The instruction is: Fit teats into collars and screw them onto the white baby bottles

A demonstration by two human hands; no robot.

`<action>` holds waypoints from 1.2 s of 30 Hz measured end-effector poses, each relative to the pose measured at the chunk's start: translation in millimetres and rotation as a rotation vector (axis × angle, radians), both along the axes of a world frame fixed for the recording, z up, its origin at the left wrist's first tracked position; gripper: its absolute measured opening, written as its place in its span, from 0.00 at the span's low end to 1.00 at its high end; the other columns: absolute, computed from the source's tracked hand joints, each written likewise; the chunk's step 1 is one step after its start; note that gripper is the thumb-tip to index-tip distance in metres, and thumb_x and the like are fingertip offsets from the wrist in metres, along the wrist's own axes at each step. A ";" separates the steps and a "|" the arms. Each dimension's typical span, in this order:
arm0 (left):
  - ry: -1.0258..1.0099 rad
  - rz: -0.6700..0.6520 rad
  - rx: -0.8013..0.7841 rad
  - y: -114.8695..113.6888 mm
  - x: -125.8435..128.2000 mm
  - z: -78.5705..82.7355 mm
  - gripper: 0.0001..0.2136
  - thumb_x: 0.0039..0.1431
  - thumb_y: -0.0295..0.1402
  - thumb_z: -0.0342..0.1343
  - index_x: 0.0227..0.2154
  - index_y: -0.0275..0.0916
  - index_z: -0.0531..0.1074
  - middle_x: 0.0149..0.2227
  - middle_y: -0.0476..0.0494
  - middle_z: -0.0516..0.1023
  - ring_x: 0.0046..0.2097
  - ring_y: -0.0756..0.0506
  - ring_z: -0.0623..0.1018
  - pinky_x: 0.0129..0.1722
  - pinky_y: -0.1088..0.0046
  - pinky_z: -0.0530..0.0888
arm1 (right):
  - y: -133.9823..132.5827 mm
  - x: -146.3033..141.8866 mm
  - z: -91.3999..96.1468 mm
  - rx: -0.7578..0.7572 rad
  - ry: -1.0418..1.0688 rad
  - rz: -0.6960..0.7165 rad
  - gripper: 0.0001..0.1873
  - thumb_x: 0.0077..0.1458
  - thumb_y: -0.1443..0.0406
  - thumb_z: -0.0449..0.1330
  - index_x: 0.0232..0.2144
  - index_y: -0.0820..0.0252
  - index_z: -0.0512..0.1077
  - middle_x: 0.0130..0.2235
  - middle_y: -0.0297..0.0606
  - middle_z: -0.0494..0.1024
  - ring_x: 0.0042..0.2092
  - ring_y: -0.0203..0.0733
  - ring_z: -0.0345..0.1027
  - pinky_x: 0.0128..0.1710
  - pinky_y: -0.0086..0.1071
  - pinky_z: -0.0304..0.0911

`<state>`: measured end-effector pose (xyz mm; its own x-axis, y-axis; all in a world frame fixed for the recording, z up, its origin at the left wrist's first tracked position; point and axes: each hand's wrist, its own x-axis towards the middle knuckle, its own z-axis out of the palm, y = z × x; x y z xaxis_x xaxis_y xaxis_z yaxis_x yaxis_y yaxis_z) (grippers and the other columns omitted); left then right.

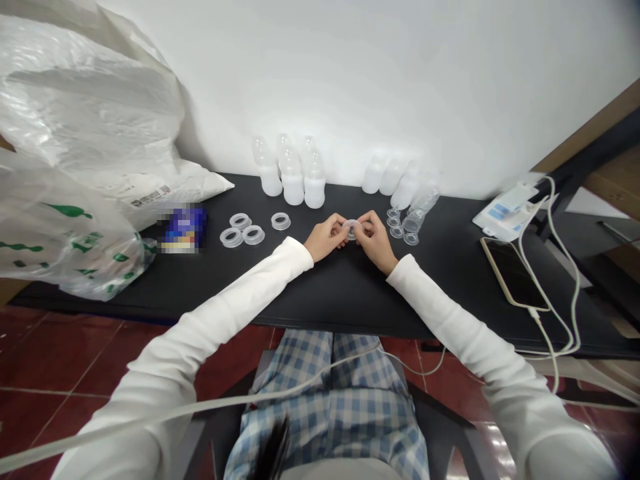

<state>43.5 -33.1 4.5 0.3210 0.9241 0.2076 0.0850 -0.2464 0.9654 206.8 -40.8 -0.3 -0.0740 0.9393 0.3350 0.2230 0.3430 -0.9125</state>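
Observation:
Both of my hands meet over the middle of the black table, pinching one translucent bottle collar ring (352, 222) between them. My left hand (324, 239) has its fingers closed on the ring's left side. On the opposite side, thumb and fingers of my right hand (376, 241) are closed on it too. Whether a nipple sits inside the ring is too small to tell. Just right of my right hand lie several clear silicone nipples (411, 238). To the left is a single loose collar ring (281, 228), with three more collar rings (231, 243) clustered beyond it.
Capped white baby bottles (293, 191) stand by the wall; more white bottles (373, 177) and clear caps (424, 203) are right of them. Plastic bags (90, 113) and a blue packet (189, 227) occupy the left. A phone (515, 273) with white cables (575, 293) lies right.

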 end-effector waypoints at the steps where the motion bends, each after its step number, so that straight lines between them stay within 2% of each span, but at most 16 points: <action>1: -0.013 -0.008 -0.008 0.8 -0.2 -0.4 0.10 0.61 0.38 0.61 0.35 0.38 0.68 0.23 0.53 0.77 0.24 0.54 0.76 0.26 0.80 0.74 | 0.7 0.2 -0.1 0.001 0.006 0.011 0.19 0.56 0.49 0.61 0.31 0.53 0.61 0.20 0.22 0.61 0.22 0.32 0.57 0.24 0.28 0.51; 7: -0.117 -0.027 -0.079 5.0 -1.7 -0.3 0.12 0.58 0.38 0.63 0.31 0.38 0.67 0.20 0.54 0.74 0.22 0.54 0.73 0.22 0.81 0.69 | -1.3 -3.2 2.6 0.010 0.043 0.059 0.20 0.55 0.48 0.64 0.31 0.53 0.61 0.21 0.22 0.62 0.22 0.31 0.58 0.24 0.28 0.53; 12: -0.067 0.028 -0.035 1.0 -3.8 4.4 0.12 0.58 0.37 0.62 0.29 0.39 0.65 0.19 0.55 0.72 0.20 0.55 0.70 0.21 0.81 0.66 | -6.7 -4.9 7.0 0.019 -0.054 0.039 0.20 0.58 0.47 0.59 0.30 0.54 0.60 0.20 0.25 0.68 0.23 0.32 0.62 0.26 0.29 0.56; 19: -0.037 0.024 0.025 1.1 -4.0 1.2 0.09 0.58 0.34 0.61 0.29 0.38 0.67 0.20 0.56 0.71 0.23 0.55 0.70 0.26 0.79 0.66 | -9.9 -4.1 11.3 0.070 -0.161 0.008 0.17 0.59 0.51 0.59 0.29 0.53 0.59 0.20 0.24 0.66 0.22 0.31 0.58 0.26 0.29 0.54; 24: -0.036 0.004 0.043 4.2 -4.8 -3.9 0.10 0.57 0.36 0.61 0.30 0.39 0.66 0.22 0.55 0.71 0.24 0.55 0.70 0.27 0.79 0.66 | -6.0 -2.3 8.6 0.035 -0.119 0.040 0.18 0.58 0.51 0.60 0.29 0.53 0.59 0.20 0.24 0.67 0.23 0.32 0.59 0.25 0.29 0.54; 30: -0.078 -0.043 -0.027 5.6 -3.9 -6.1 0.13 0.59 0.43 0.61 0.33 0.39 0.66 0.23 0.54 0.73 0.24 0.54 0.72 0.26 0.79 0.68 | -0.3 3.3 6.7 -0.028 -0.049 0.103 0.20 0.56 0.49 0.62 0.30 0.54 0.59 0.22 0.25 0.71 0.24 0.33 0.64 0.27 0.30 0.58; 36: -0.052 -0.042 0.012 3.1 -3.6 -3.1 0.14 0.59 0.43 0.61 0.32 0.39 0.65 0.23 0.55 0.73 0.24 0.54 0.72 0.29 0.78 0.69 | -7.5 1.8 16.6 0.121 -0.184 0.032 0.16 0.59 0.53 0.60 0.29 0.53 0.59 0.22 0.25 0.66 0.24 0.33 0.57 0.29 0.31 0.57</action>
<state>39.8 -30.0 1.3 0.3480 0.9072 0.2363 0.0239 -0.2606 0.9652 208.6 -48.3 16.3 -0.1733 0.8894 0.4229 0.3694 0.4568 -0.8093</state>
